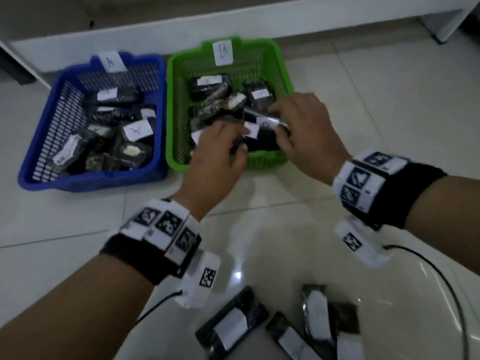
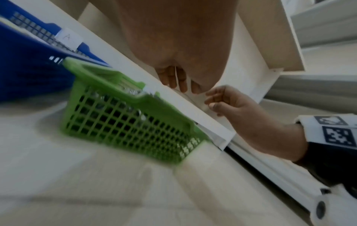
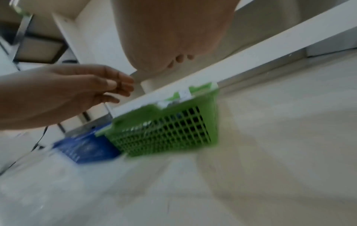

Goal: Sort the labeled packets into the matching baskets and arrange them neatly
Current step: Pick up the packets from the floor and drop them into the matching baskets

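Note:
A green basket tagged B stands beside a blue basket tagged A; each holds several dark packets with white labels. Both my hands hover over the front of the green basket. My left hand and right hand flank a labeled packet lying on the pile. In the wrist views the left hand and the right hand show loosely curled fingers with nothing between them. Several more labeled packets lie on the floor near me.
Pale floor tiles surround the baskets. A low white furniture edge runs just behind them. A black cable loops across the floor at the right, near the loose packets. The wrist views are blurred.

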Demonstrator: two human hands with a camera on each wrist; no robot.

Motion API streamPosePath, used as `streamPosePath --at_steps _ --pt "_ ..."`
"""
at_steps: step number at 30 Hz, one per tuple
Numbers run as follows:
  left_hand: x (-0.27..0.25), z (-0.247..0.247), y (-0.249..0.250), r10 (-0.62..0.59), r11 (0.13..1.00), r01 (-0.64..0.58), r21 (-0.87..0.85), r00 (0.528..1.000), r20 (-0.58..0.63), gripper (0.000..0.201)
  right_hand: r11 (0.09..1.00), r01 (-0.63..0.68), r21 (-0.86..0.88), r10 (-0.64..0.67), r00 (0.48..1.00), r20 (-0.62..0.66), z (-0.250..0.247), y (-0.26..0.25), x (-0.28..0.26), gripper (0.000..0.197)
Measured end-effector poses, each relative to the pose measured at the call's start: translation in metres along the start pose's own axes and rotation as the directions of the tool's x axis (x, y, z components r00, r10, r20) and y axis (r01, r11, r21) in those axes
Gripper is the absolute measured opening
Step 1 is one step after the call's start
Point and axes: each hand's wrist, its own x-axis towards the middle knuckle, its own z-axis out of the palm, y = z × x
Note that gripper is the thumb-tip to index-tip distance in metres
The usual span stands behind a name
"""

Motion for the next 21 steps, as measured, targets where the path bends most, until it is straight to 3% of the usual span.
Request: streamPosePath --at_steps 2,5,8,10,13,14,16,19,21 --pt "-0.039 0.015 0.017 0.038 0.998 -0.031 -0.046 0.987 0.153 0.024 0.997 0.079 0.001 -0.079 0.995 0.062 -0.006 -0.007 -0.05 0.036" --pt "-0.091 0.032 0.035 0.045 0.995 -0.005 -0.104 0.921 0.387 0.026 0.986 0.151 0.071 -0.167 0.929 0.331 -0.009 -0.008 -0.122 0.041" --pt "-0.134 0.041 0.054 0.049 0.995 0.013 -0.101 0.806 0.589 0.041 0.979 0.163 0.126 -0.206 0.775 0.597 -0.015 -0.004 -0.178 0.054" --pt "-0.15 0.044 0.065 0.013 0.999 0.023 -0.043 0.727 0.686 0.056 0.988 0.105 0.111 -0.153 0.65 0.744 -0.024 -0.002 -0.198 0.077" --pt "-0.171 0.05 0.074 0.075 0.989 -0.145 0.021 0.626 0.776 0.068 0.994 0.114 -0.005 -0.053 0.496 0.867 -0.037 -0.003 -0.222 0.105" --pt "-0.176 0.052 0.074 0.094 0.976 -0.213 0.044 0.593 0.8 0.069 0.993 0.112 -0.023 -0.034 0.48 0.877 -0.039 -0.003 -0.228 0.108" --pt "-0.185 0.054 0.074 0.116 0.95 -0.302 0.076 0.568 0.815 0.062 0.997 0.078 -0.026 -0.017 0.499 0.867 -0.04 -0.005 -0.24 0.106" --pt "-0.193 0.053 0.074 0.146 0.935 -0.343 0.09 0.603 0.784 0.045 0.996 -0.086 0.009 0.041 0.559 0.828 -0.037 -0.01 -0.248 0.092" --pt "-0.195 0.052 0.074 0.156 0.933 -0.348 0.094 0.625 0.765 0.038 0.985 -0.17 0.024 0.077 0.561 0.824 -0.034 -0.014 -0.25 0.083"
